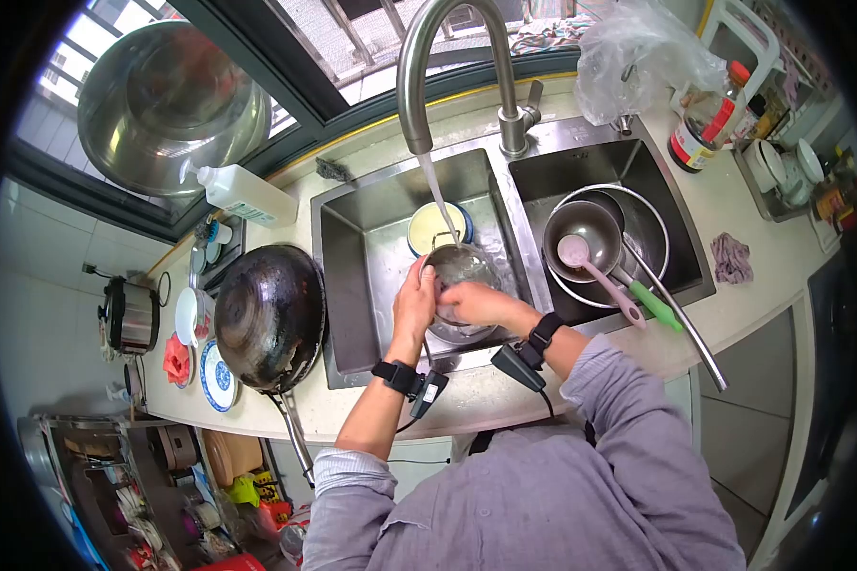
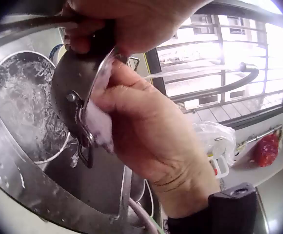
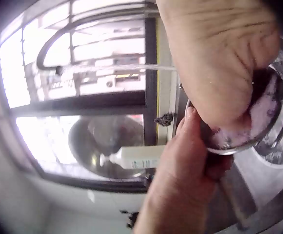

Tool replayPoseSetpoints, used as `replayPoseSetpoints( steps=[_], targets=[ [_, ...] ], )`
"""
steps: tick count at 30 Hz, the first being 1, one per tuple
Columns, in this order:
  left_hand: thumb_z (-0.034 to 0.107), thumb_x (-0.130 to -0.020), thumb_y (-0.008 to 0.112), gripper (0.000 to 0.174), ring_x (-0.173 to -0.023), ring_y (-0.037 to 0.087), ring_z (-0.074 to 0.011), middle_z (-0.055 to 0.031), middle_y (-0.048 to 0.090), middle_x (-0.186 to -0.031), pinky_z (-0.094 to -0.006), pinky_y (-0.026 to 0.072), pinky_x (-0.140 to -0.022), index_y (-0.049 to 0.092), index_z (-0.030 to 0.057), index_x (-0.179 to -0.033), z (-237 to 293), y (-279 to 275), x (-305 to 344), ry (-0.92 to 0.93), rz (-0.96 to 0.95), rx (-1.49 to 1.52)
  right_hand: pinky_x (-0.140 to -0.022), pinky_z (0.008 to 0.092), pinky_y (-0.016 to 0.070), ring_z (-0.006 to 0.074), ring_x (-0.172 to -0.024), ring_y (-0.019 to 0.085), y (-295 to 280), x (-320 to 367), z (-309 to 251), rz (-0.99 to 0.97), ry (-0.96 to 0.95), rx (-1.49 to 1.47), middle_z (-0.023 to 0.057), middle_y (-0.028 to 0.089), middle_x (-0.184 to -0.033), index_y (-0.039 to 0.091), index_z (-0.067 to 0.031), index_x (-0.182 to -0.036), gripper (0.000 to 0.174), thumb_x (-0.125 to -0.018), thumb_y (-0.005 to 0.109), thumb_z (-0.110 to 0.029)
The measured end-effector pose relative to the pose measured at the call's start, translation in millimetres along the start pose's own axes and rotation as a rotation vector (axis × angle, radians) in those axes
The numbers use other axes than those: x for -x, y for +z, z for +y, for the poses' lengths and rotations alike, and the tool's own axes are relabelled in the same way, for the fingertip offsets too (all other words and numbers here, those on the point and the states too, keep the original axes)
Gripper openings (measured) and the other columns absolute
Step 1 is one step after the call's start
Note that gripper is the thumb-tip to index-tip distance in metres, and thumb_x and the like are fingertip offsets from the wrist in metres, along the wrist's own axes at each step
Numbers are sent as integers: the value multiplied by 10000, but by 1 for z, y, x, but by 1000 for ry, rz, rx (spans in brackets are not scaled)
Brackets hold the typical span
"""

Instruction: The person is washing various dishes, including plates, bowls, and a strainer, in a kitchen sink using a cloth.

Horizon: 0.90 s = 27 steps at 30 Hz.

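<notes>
My left hand (image 1: 412,305) grips the rim of a small metal pot (image 2: 68,87) with wire loop handles, held tilted over the left sink basin (image 1: 357,285). Inside the pot, my right hand (image 1: 490,305) presses a wet purple cloth (image 2: 100,124) against the inner wall, its fingers bent round the cloth. In the right wrist view the cloth spreads along the pot's inside, partly hidden by the hand. Water (image 1: 435,186) runs from the faucet (image 1: 417,133) close behind the pot. Below it a round metal vessel (image 2: 24,102) is full of rippling water.
A cream bowl with a blue rim (image 1: 427,228) sits farther back in the basin. The right basin holds a grey pan (image 1: 557,252), a pink ladle (image 1: 600,276) and a green handle (image 1: 655,306). An upturned wok (image 1: 267,314) and a white bottle (image 1: 248,195) stand to the left.
</notes>
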<state>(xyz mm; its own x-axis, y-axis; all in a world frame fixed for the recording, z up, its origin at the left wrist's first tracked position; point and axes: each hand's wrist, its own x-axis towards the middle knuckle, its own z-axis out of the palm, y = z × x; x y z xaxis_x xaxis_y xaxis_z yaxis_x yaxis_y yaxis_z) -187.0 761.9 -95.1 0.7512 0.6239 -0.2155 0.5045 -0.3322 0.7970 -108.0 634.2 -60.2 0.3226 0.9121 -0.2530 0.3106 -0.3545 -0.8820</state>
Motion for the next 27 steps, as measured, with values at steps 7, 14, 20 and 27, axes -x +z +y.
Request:
replayPoseSetpoints(
  steps=[7, 14, 20, 27],
  targets=[
    [317, -873, 385, 368, -419, 472, -146, -93, 551, -731, -288, 402, -388, 435, 143, -1193, 28, 2, 16, -160, -116, 112, -707, 420, 427, 299, -899, 511, 10, -16, 24, 289, 35, 794, 126, 562, -938, 611, -21, -846, 219, -738, 468, -148],
    [304, -874, 388, 374, -393, 441, -117, -48, 510, -604, -258, 346, -324, 435, 112, -1191, 13, 9, 7, -151, -57, 259, -756, 389, 425, 306, -900, 544, -3, -5, 4, -30, 36, 280, 150, 585, -914, 595, -87, -887, 207, -745, 481, -186],
    [171, -840, 401, 361, -454, 540, -180, -121, 580, -696, -311, 421, -395, 422, 105, -1194, -1, 8, 1, -137, 155, 34, -713, 412, 435, 336, -830, 560, -27, 8, 13, 154, 169, 490, 203, 580, -861, 614, -35, -834, 271, -767, 463, -250],
    [-28, -727, 368, 300, -362, 434, -146, -99, 523, -692, -227, 332, -257, 433, 56, -1008, -6, -9, 8, -596, 21, 696, -697, 395, 438, 319, -762, 564, -15, 12, 38, 577, 110, -561, 184, 577, -863, 522, -2, -931, 242, -769, 472, -175]
  ],
)
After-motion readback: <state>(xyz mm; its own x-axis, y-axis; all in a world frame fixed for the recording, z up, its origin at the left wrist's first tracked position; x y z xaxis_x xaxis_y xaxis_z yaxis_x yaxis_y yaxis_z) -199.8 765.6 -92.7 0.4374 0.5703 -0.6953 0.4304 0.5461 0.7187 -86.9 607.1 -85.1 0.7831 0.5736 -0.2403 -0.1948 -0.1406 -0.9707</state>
